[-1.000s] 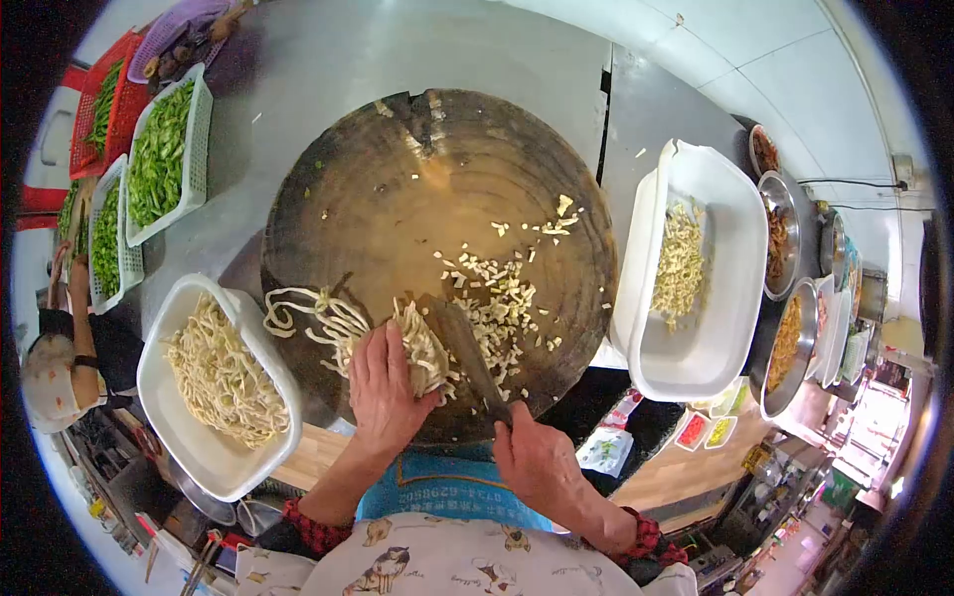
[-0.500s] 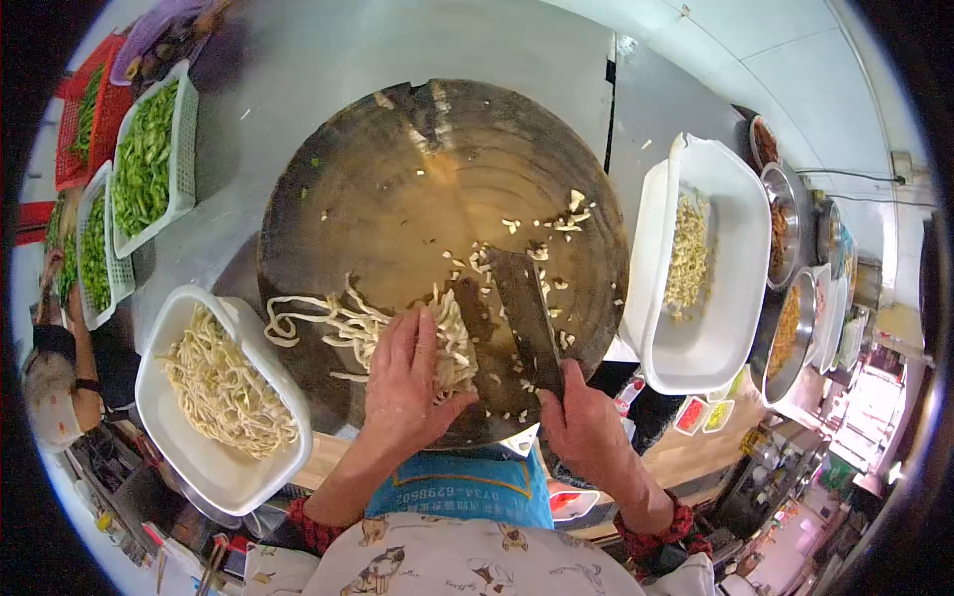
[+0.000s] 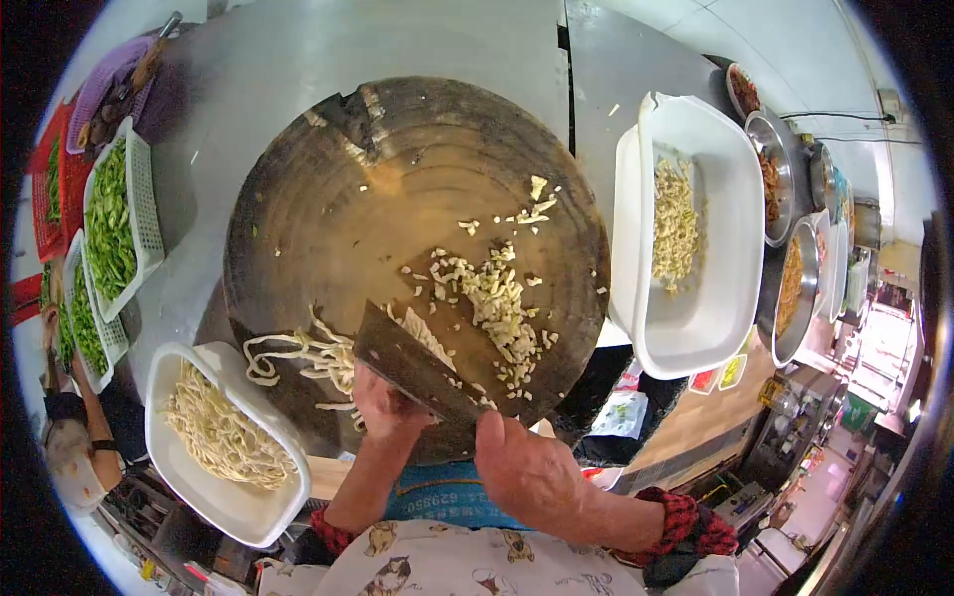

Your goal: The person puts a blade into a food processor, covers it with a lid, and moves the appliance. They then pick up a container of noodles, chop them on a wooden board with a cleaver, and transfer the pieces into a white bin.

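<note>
A round wooden chopping board lies in front of me. My right hand is wrapped round the handle of a cleaver. The dark blade slants up to the left, across my left hand. My left hand is against a bunch of long, pale, noodle-like strips; the blade hides its fingers. Just beyond the blade's edge are freshly cut pale bits. Chopped pieces form a loose heap right of centre on the board, with more scattered above it.
A white tub of long pale strips stands at the left; another white tub at the right holds chopped pieces. Baskets of green vegetables are farther left, beside another person's arm. Metal bowls line the far right.
The cleaver has swung left, from upright beside the strips to a slant over my left hand. More chopped pieces now lie heaped right of it. The whole view has shifted slightly.
</note>
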`<action>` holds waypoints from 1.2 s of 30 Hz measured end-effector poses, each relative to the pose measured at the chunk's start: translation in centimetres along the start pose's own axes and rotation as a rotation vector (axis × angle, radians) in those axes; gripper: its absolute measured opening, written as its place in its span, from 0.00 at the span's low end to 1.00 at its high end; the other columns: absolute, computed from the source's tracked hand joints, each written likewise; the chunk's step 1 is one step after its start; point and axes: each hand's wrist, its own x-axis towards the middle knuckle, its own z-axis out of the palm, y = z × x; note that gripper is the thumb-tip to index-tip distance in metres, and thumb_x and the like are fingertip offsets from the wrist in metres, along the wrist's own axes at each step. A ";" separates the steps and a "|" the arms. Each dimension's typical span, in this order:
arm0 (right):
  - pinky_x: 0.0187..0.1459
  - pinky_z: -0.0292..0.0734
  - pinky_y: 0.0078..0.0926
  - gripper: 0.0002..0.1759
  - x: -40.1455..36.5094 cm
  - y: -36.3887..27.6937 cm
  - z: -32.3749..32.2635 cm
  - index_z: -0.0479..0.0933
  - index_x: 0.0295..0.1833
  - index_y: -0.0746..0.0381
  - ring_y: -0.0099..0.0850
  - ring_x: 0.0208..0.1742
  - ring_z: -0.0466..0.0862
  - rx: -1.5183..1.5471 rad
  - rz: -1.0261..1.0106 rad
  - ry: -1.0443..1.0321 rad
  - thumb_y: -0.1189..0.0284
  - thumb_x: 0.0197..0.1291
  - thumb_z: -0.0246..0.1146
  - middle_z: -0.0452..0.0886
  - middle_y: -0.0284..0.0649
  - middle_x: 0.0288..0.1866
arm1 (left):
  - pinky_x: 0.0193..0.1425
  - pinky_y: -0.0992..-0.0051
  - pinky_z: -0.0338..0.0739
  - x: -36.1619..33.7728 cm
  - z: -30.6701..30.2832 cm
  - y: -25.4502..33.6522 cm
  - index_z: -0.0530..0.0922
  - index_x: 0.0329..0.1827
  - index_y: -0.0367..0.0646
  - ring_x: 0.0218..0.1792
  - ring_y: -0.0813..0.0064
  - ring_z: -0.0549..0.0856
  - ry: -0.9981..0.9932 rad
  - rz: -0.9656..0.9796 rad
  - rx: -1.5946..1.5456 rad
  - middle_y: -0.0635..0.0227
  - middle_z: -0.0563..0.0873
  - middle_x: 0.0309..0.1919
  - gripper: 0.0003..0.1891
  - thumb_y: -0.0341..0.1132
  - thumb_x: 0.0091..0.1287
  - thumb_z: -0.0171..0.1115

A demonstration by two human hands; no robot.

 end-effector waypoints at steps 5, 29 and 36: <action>0.16 0.78 0.35 0.06 1.3 -0.3 -1.1 0.66 0.36 0.66 0.38 0.18 0.82 0.004 0.035 -0.041 0.73 0.60 0.52 0.76 0.45 0.20 | 0.47 0.62 0.76 0.0 0.5 -0.4 0.80 0.40 0.44 0.41 0.53 0.81 0.030 0.022 0.058 0.61 0.82 0.39 0.14 0.29 0.49 0.69; 0.18 0.75 0.35 0.07 7.4 0.8 -0.7 0.63 0.36 0.69 0.41 0.18 0.80 -0.019 -0.146 0.054 0.78 0.56 0.54 0.73 0.46 0.17 | 0.41 0.62 0.75 3.1 0.0 2.5 0.80 0.39 0.38 0.38 0.52 0.80 0.105 0.245 0.257 0.55 0.81 0.40 0.12 0.27 0.49 0.67; 0.14 0.72 0.37 0.07 3.1 0.7 -3.3 0.63 0.36 0.70 0.41 0.15 0.79 -0.014 -0.081 0.036 0.77 0.59 0.54 0.73 0.44 0.16 | 0.42 0.60 0.75 2.1 -0.9 2.3 0.78 0.36 0.38 0.39 0.53 0.79 0.065 0.239 0.315 0.56 0.79 0.38 0.13 0.25 0.46 0.66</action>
